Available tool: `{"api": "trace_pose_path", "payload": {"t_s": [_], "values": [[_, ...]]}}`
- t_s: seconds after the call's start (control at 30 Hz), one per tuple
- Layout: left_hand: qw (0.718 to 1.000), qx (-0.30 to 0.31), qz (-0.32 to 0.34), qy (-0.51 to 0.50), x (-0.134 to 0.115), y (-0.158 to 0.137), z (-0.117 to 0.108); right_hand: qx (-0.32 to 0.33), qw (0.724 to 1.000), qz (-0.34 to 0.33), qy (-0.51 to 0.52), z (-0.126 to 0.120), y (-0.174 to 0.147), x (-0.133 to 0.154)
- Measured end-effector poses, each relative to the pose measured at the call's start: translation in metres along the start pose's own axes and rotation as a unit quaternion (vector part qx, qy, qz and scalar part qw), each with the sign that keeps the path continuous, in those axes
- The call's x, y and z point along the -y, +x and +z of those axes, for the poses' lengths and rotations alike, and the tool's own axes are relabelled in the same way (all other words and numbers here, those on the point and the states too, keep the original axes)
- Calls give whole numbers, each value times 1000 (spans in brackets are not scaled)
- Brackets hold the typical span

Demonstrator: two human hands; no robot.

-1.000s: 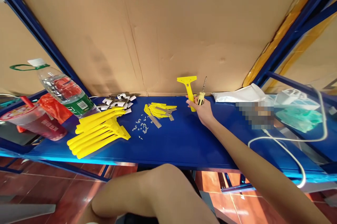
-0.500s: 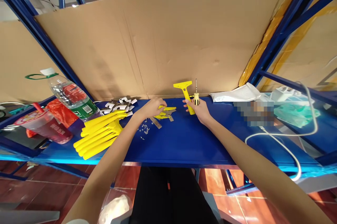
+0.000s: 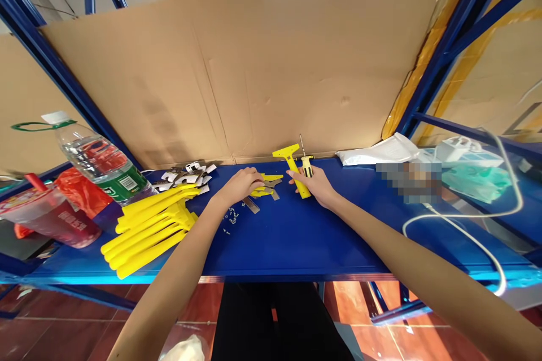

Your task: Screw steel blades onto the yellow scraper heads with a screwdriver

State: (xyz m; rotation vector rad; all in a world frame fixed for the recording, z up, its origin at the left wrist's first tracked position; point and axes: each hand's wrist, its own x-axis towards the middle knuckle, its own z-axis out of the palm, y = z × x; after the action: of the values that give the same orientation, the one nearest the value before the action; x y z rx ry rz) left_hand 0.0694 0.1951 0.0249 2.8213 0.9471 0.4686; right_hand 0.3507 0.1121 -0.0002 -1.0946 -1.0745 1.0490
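Note:
My right hand point(image 3: 318, 185) is closed around a yellow scraper handle point(image 3: 291, 161) with a wide flat head. The same hand grips a screwdriver point(image 3: 306, 168) with a cream and black handle, its shaft pointing up. My left hand point(image 3: 243, 185) rests at a small pile of flat yellow plates point(image 3: 271, 178) and metal blades point(image 3: 251, 205). Its fingers are curled together, and what is between them is hidden. Small screws point(image 3: 232, 216) lie scattered beside the left wrist. More yellow scraper handles point(image 3: 148, 236) are stacked to the left of my left forearm.
Behind the handles lie black-and-white pieces point(image 3: 186, 174). At left stand a water bottle point(image 3: 105, 160) and a drink cup point(image 3: 63, 217). A white packet point(image 3: 376, 149), a white cable point(image 3: 461, 217) and a green plastic bag point(image 3: 478, 180) lie at right. Cardboard point(image 3: 296, 67) walls the back of the blue table point(image 3: 288, 242).
My right hand has come slightly lower with the scraper handle and screwdriver, and the screwdriver tilts more to the left. My left hand stays at the pile, its fingers more curled. The view has shifted slightly.

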Motion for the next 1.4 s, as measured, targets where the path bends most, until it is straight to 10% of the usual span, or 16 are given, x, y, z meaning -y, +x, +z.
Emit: {"api": "trace_pose_path", "payload": {"t_s": [0.43,0.6,0.83,1.03,1.4], "values": [[994,-31,-84,-57,2,-1,8,2,999,10,38,-2,-2,6],[983,-141,-112,-46,-6,2,6,21,999,11,22,-1,-5,8],[850,-307,-163,-396,-29,8,-1,36,999,35,20,5,-15,16],[790,-282,-189,-510,-47,8,-4,111,992,47,-24,11,-27,24],[824,-178,-199,-500,-64,8,12,146,987,41,-58,16,-35,27]]}}
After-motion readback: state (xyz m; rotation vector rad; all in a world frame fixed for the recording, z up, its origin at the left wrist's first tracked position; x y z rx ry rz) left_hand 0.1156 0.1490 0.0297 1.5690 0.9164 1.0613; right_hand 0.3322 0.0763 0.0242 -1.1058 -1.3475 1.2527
